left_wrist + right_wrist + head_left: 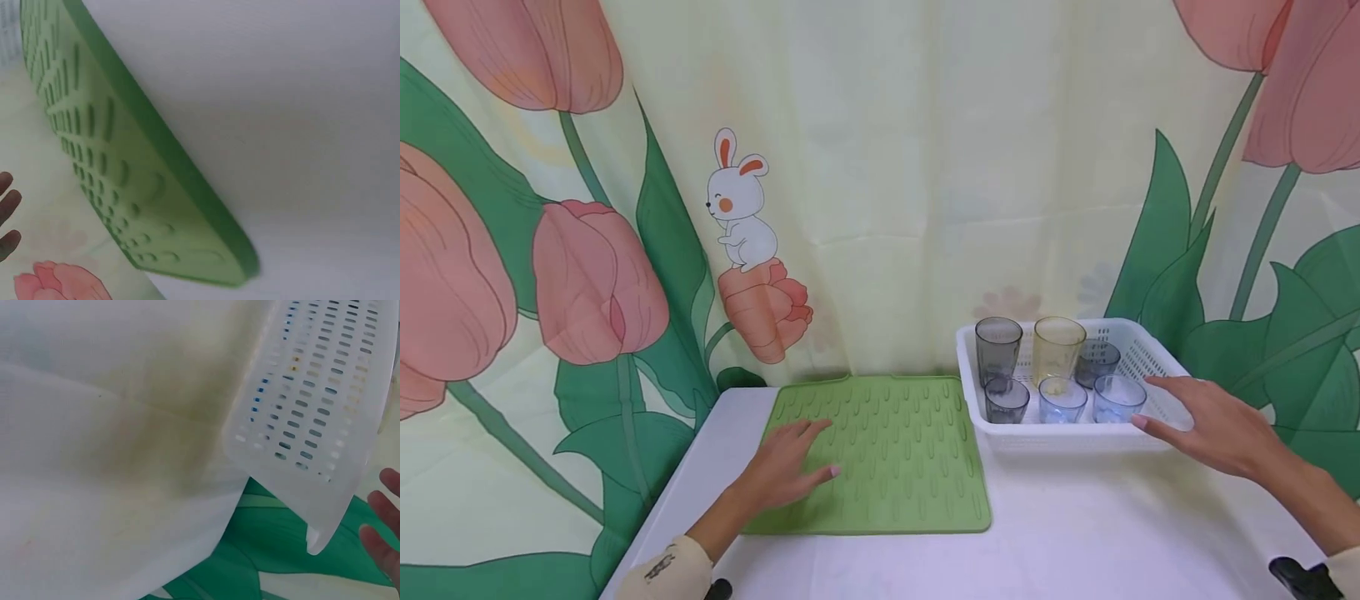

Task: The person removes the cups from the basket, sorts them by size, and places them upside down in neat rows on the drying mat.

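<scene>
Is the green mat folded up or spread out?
Spread out. The green mat lies flat on the white table, its bumpy side facing up.

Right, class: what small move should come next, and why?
Probably the right hand should pinch the nearest short blue-tinted glass: its thumb and fingers are spread and hold nothing, close to that glass at the right end of the white basket, and no glass stands on the green mat.

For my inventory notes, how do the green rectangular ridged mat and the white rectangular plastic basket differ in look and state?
The green rectangular ridged mat lies flat; the white rectangular plastic basket has raised, slotted walls. The basket holds six tinted drinking glasses; the mat holds none. Both rest on the white tabletop.
</scene>
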Demonstrator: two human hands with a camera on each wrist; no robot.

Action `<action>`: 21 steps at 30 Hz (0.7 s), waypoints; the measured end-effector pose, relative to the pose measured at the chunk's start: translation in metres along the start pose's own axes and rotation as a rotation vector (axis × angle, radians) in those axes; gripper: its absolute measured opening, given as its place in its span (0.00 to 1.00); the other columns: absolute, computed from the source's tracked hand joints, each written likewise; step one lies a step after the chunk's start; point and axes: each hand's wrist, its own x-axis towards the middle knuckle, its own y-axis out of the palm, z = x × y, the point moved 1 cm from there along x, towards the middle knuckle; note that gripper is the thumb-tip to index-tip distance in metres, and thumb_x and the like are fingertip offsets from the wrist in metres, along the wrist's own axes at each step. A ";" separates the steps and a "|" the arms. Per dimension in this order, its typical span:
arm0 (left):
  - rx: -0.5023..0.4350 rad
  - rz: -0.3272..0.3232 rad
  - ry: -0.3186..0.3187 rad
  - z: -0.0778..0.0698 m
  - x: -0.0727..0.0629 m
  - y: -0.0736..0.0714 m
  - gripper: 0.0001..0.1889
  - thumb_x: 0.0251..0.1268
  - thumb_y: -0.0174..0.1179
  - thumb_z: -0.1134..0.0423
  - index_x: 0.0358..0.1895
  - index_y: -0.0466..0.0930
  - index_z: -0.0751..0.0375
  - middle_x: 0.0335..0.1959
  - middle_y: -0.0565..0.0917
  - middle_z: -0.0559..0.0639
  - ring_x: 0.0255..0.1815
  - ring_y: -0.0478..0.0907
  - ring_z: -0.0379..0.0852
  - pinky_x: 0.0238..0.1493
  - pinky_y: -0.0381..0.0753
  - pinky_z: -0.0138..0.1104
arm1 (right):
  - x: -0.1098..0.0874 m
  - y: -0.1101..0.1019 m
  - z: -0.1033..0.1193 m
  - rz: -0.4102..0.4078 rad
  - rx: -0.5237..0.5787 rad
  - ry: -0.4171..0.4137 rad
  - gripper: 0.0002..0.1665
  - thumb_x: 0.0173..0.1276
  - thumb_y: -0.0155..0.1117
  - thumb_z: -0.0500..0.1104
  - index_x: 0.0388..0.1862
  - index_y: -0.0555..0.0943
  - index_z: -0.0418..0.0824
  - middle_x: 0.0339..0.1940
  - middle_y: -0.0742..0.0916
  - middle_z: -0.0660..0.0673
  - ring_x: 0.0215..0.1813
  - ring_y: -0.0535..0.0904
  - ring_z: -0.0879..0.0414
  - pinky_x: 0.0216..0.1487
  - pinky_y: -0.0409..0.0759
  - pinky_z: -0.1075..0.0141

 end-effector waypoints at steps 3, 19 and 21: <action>-0.014 -0.006 0.040 -0.012 0.011 0.001 0.39 0.66 0.58 0.34 0.73 0.67 0.52 0.63 0.79 0.55 0.65 0.75 0.58 0.65 0.71 0.58 | 0.001 0.000 -0.003 0.016 0.022 0.019 0.48 0.66 0.63 0.67 0.69 0.71 0.32 0.64 0.73 0.21 0.59 0.69 0.22 0.41 0.77 0.28; -0.050 0.020 0.057 -0.047 0.047 -0.001 0.39 0.66 0.55 0.31 0.73 0.67 0.50 0.66 0.76 0.51 0.68 0.73 0.55 0.66 0.71 0.56 | 0.020 -0.001 -0.008 0.072 0.062 0.047 0.51 0.66 0.61 0.69 0.69 0.70 0.29 0.63 0.74 0.19 0.58 0.72 0.22 0.40 0.79 0.32; -0.064 0.024 0.058 -0.051 0.052 -0.002 0.39 0.66 0.55 0.31 0.73 0.67 0.50 0.67 0.76 0.51 0.68 0.73 0.55 0.66 0.71 0.56 | 0.021 -0.001 -0.009 0.084 0.067 0.060 0.51 0.66 0.61 0.69 0.69 0.69 0.28 0.62 0.75 0.19 0.56 0.75 0.23 0.38 0.80 0.35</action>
